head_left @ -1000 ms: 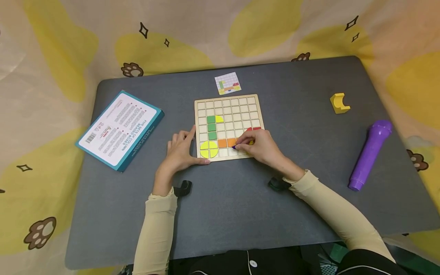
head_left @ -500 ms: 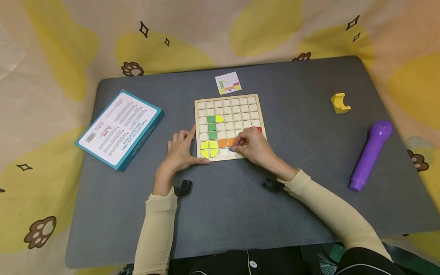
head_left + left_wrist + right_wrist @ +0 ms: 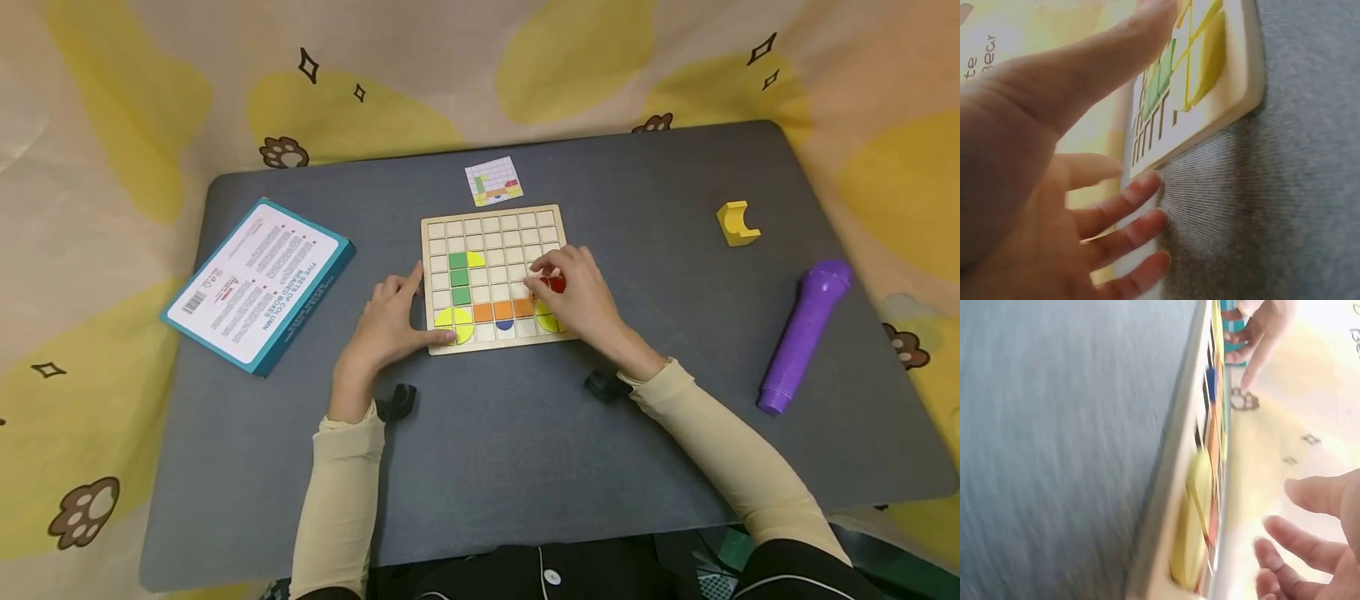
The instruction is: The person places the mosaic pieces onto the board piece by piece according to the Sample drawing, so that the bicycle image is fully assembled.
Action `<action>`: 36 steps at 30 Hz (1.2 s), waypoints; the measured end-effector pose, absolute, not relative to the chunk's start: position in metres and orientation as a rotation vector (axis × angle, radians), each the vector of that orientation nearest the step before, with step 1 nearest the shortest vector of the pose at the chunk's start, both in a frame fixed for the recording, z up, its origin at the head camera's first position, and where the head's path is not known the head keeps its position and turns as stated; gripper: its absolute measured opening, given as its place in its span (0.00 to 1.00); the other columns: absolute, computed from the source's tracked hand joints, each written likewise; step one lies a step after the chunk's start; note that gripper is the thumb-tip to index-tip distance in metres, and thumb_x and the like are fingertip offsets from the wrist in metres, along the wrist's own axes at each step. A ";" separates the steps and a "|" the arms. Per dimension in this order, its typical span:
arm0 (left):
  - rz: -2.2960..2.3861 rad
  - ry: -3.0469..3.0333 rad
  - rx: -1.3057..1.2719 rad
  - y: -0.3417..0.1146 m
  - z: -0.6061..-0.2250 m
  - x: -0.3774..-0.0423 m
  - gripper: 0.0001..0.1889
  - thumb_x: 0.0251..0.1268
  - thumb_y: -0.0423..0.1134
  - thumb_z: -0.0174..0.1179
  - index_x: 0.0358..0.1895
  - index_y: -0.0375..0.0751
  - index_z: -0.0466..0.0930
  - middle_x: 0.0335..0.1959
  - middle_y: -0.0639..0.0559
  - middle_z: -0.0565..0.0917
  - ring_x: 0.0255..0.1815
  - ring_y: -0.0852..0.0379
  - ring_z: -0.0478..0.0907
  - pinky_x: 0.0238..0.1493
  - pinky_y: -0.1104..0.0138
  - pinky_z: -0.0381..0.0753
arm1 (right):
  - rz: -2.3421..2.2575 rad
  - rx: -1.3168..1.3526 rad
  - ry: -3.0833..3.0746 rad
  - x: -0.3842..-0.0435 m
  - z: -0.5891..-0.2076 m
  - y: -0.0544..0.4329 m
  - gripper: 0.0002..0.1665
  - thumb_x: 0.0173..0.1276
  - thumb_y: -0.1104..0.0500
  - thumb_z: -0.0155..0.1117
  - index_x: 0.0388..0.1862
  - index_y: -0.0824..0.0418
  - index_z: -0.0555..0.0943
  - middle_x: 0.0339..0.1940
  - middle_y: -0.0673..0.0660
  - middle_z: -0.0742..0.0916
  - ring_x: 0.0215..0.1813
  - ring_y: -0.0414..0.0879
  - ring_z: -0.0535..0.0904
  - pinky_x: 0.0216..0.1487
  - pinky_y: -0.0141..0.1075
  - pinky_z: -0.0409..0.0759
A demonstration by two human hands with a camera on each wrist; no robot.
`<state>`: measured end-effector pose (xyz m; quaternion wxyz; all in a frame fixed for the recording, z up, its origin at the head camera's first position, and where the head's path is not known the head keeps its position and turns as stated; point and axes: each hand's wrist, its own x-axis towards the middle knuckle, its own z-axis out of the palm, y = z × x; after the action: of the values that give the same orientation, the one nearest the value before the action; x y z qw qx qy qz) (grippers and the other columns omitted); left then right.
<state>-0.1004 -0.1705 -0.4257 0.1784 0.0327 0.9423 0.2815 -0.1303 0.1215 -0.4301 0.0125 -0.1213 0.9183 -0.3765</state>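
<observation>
A wooden grid board [image 3: 495, 242] lies on the table with coloured tiles in its cells. Green tiles [image 3: 459, 277] form a column, orange tiles [image 3: 502, 310] a row, and a blue half-round tile [image 3: 505, 325] sits just below the orange. Yellow tiles [image 3: 455, 325] make a circle at the near left corner. My left hand [image 3: 390, 321] rests thumb and forefinger on the board's left side, fingers spread. My right hand [image 3: 581, 300] hovers above the board's right part, fingers loosely bent and holding nothing; it partly covers red tiles [image 3: 557, 285] and yellow tiles [image 3: 548, 320].
A printed pattern card [image 3: 493, 182] lies beyond the board. A teal-edged box [image 3: 255, 283] is on the left. To the right are a yellow block with a curved notch [image 3: 738, 224] and a purple microphone-shaped object [image 3: 806, 336]. Patterned cloth [image 3: 420, 75] hangs behind the table.
My right hand has let go of the blue half-round tile, which now lies below the orange row. It has lifted and moved away to the upper right. My left hand stays at the board's edge.
</observation>
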 end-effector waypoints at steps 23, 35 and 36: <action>0.490 3.087 0.137 -0.154 -0.432 -0.107 0.55 0.70 0.77 0.52 0.89 0.59 0.35 0.90 0.51 0.27 0.88 0.48 0.15 0.82 0.35 0.23 | -0.512 -0.356 3.110 -0.137 -0.412 0.134 0.51 0.78 0.24 0.44 0.90 0.38 0.41 0.90 0.46 0.36 0.91 0.53 0.28 0.86 0.59 0.31; 0.439 3.065 0.125 -0.154 -0.432 -0.105 0.56 0.70 0.78 0.51 0.89 0.60 0.31 0.89 0.52 0.25 0.88 0.49 0.16 0.83 0.38 0.22 | -0.469 -0.327 3.052 -0.136 -0.411 0.131 0.52 0.78 0.24 0.44 0.91 0.41 0.40 0.90 0.49 0.35 0.91 0.56 0.27 0.86 0.60 0.29; 0.439 3.062 0.123 -0.154 -0.432 -0.105 0.56 0.70 0.77 0.51 0.89 0.59 0.31 0.89 0.52 0.25 0.88 0.49 0.16 0.83 0.38 0.22 | -0.472 -0.327 3.048 -0.136 -0.411 0.131 0.53 0.78 0.24 0.44 0.91 0.42 0.41 0.90 0.49 0.35 0.91 0.56 0.27 0.86 0.60 0.29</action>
<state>-0.1050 -0.1537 -0.4321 0.0230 0.0396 0.9889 0.1416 -0.1355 0.1309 -0.4114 0.0202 -0.1053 0.9825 -0.1520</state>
